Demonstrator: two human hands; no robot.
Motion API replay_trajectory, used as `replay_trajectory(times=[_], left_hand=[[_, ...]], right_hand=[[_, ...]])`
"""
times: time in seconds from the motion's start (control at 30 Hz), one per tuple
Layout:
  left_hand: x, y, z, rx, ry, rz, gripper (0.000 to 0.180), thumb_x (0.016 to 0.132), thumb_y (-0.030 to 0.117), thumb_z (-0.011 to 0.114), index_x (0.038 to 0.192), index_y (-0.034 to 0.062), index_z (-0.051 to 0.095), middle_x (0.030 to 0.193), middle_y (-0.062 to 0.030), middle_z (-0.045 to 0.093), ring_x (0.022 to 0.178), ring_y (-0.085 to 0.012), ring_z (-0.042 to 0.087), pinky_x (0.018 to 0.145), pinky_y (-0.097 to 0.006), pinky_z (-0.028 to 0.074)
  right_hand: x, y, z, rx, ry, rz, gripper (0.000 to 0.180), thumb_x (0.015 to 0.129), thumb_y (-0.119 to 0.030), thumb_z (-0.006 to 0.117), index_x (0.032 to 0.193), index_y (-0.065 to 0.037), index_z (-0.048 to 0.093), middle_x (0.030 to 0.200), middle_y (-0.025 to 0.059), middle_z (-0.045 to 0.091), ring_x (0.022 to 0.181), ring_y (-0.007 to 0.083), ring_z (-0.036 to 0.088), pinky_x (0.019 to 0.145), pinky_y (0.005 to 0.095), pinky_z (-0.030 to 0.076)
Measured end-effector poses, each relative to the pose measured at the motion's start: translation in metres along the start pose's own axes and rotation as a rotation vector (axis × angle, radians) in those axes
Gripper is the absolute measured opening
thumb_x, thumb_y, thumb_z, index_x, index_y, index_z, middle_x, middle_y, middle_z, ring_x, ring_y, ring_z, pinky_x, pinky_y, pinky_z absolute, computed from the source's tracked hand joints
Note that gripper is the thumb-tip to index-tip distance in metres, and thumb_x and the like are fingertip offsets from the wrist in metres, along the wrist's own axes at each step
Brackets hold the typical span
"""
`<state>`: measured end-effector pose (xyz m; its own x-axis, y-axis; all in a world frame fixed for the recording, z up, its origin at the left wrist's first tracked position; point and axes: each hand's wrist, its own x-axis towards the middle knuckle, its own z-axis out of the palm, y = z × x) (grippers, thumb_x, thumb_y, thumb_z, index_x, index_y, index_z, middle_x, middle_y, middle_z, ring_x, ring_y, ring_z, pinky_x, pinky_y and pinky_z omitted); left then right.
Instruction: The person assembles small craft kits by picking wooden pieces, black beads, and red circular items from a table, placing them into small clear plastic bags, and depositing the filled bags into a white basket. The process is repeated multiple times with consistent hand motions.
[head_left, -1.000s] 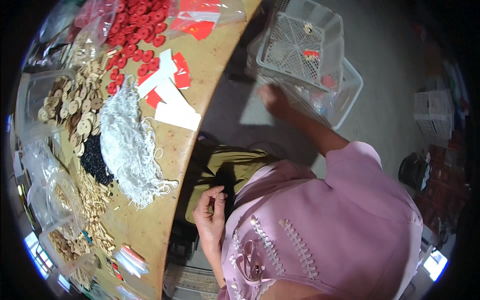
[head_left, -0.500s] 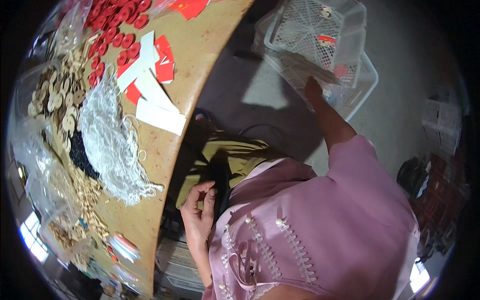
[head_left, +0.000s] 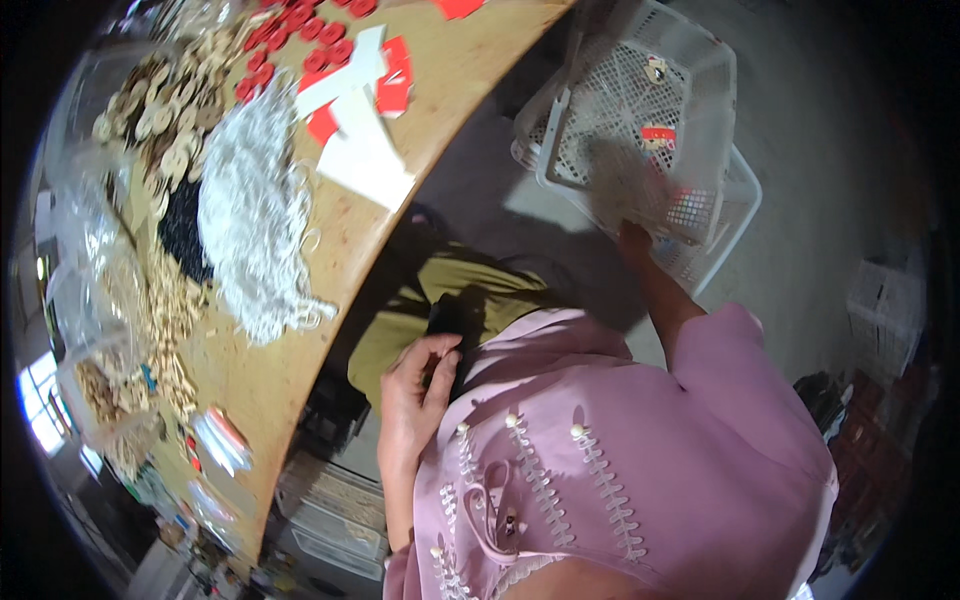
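My left hand rests over my lap beside the table edge. Its fingers are loosely curled toward the thumb, and nothing shows in them. My right hand reaches out to the near side of a white lattice plastic basket. A flat greyish-brown piece, smeared by motion, extends from that hand across the basket; its kind cannot be made out. Inside the basket lie a few small items, among them a small red-and-cream piece. Under it sits another white basket, offset toward me.
The wooden table on the left carries white string, red discs, wooden discs, small wooden pieces, black strands, white strips and clear bags. A white crate stands at far right.
The view has turned, so table and baskets appear shifted. My right hand and the flat piece have swept toward the basket's near side. My left hand keeps its curled pose.
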<state>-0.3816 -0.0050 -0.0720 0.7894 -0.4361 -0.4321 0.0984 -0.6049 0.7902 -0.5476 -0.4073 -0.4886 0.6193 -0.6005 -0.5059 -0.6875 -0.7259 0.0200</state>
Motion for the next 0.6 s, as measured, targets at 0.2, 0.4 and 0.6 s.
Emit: replay_trajectory(times=[0.2,0.4,0.6], left_hand=[[-0.003,-0.035,-0.007,-0.135,-0.006,0.246,0.018,0.098,0.010,0.067,0.115,0.0048,0.071,0.105,-0.0132,0.074,0.093,-0.0288,0.073,0.082,-0.038,0.057],[-0.043,-0.037,-0.048,-0.041,0.216,0.434,0.011,0.094,0.011,0.069,0.100,0.0021,0.070,0.094,-0.0152,0.072,0.086,-0.0354,0.070,0.077,-0.042,0.056],[-0.109,-0.084,-0.154,0.055,1.135,0.126,0.012,0.093,0.014,0.074,0.093,0.0025,0.073,0.080,-0.0087,0.071,0.071,-0.0208,0.068,0.066,-0.033,0.054]], right_hand=[[0.047,0.138,0.070,-0.303,0.267,-0.489,0.072,0.093,-0.052,0.065,0.143,-0.001,0.055,0.133,0.0237,0.065,0.126,0.0422,0.061,0.103,0.0531,0.050],[0.025,0.019,0.037,-0.167,-0.065,-0.478,0.055,0.102,-0.047,0.059,0.126,0.002,0.065,0.116,0.0214,0.073,0.102,0.0398,0.070,0.090,0.0464,0.055],[-0.035,-0.095,-0.113,-0.086,-0.549,-0.653,0.044,0.103,-0.038,0.061,0.121,0.002,0.068,0.113,0.0194,0.074,0.101,0.0358,0.071,0.090,0.0427,0.055]])
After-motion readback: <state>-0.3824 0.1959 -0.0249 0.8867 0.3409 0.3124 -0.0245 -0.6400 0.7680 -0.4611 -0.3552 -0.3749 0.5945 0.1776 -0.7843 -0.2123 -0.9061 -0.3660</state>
